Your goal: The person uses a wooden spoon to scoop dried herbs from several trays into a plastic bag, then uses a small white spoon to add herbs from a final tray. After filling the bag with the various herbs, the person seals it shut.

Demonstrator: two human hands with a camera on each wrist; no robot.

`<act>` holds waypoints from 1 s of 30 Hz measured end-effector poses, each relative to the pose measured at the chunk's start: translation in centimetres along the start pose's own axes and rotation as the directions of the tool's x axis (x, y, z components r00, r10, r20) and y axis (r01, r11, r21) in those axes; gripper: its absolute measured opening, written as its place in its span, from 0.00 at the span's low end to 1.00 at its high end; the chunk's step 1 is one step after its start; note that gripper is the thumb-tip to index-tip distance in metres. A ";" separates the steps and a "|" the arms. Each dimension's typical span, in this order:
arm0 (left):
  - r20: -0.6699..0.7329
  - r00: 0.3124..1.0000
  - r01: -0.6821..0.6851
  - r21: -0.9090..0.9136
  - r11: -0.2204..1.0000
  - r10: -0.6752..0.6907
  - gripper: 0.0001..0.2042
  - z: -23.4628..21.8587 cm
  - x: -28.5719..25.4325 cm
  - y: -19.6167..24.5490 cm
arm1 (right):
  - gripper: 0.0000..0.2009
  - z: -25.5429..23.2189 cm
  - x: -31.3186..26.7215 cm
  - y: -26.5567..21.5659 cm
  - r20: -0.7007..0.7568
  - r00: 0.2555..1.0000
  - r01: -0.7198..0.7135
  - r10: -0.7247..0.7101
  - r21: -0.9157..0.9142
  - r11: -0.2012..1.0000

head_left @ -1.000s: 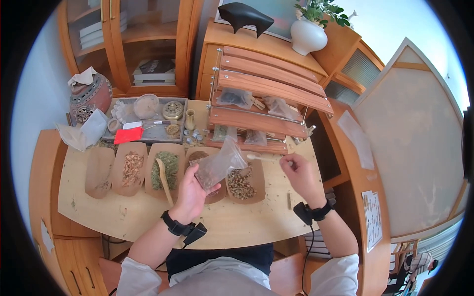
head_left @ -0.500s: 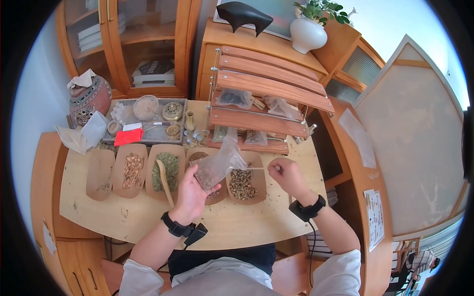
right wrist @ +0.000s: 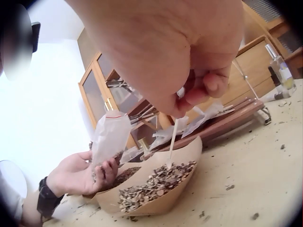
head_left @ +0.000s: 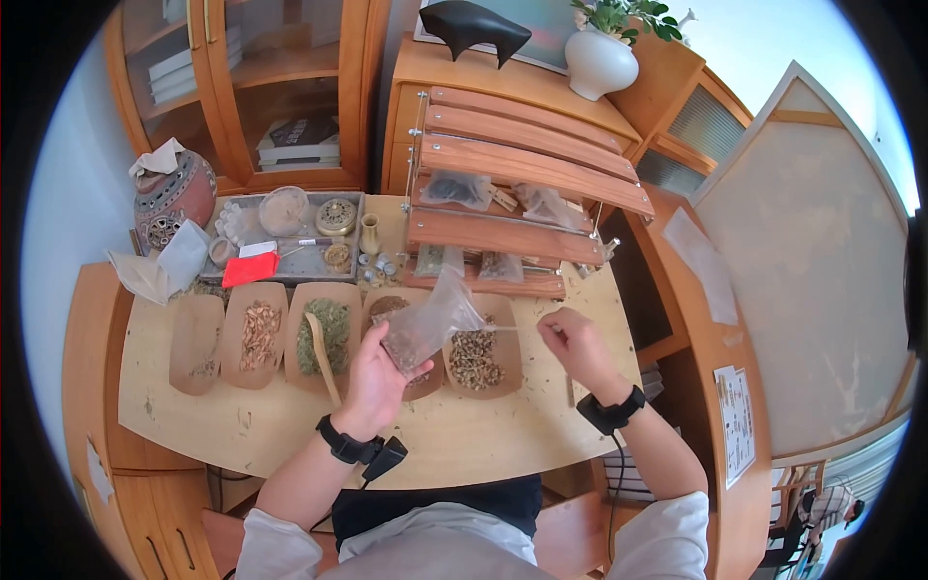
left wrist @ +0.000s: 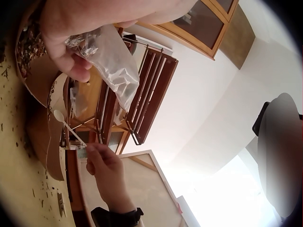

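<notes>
My left hand (head_left: 375, 383) grips a clear plastic bag (head_left: 425, 324) with dark bits in its lower end; the bag's upper part stands up past the fingers. In my right hand (head_left: 582, 356) a thin pale spoon (left wrist: 71, 127) is pinched by its handle, its bowl pointing left. That spoon lies over the rightmost paper tray (head_left: 507, 372), which holds chopped brown and cream pieces (right wrist: 158, 187). In the right wrist view the spoon (right wrist: 173, 142) slants down toward these pieces; whether it touches them I cannot tell.
More paper trays stand to the left, one with green herb (head_left: 333, 338) and a wooden scoop (head_left: 321, 350), one with orange-brown chips (head_left: 259, 333). Behind are a grey tray (head_left: 300, 269) with small vessels and a slatted wooden rack (head_left: 503, 232). A small clothespin (left wrist: 61, 204) lies at the right.
My right hand moved left toward the rightmost tray, then slightly back right, with the spoon in its fingers. My left hand and the bag have stayed almost in place.
</notes>
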State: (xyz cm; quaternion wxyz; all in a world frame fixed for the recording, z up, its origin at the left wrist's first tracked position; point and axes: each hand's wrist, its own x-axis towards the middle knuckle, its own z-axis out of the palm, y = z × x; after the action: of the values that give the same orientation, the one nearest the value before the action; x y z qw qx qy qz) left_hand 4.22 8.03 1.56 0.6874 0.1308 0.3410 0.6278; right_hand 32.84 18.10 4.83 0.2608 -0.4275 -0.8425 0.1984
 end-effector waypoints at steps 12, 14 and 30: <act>0.001 1.000 0.004 0.009 1.000 -0.004 0.22 0.1 0.1 -0.1 | 0.08 2.1 -1.1 1.6 0.301 0.862 -0.482 0.408 0.232 0.845; -0.003 1.000 0.005 0.013 1.000 -0.005 0.22 0.1 0.2 -0.1 | 0.08 2.2 -1.0 1.3 0.321 0.854 -0.491 0.409 0.242 0.837; -0.004 1.000 0.011 0.020 1.000 -0.011 0.22 -0.1 0.2 -0.2 | 0.09 0.9 -0.9 0.6 0.479 0.719 -0.695 0.503 0.498 0.519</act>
State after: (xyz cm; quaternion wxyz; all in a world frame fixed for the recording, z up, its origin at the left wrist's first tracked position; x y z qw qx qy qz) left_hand 4.34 8.17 1.28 0.6889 0.1345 0.3491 0.6208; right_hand 33.16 17.63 3.56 0.1862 -0.5432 -0.5437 0.6121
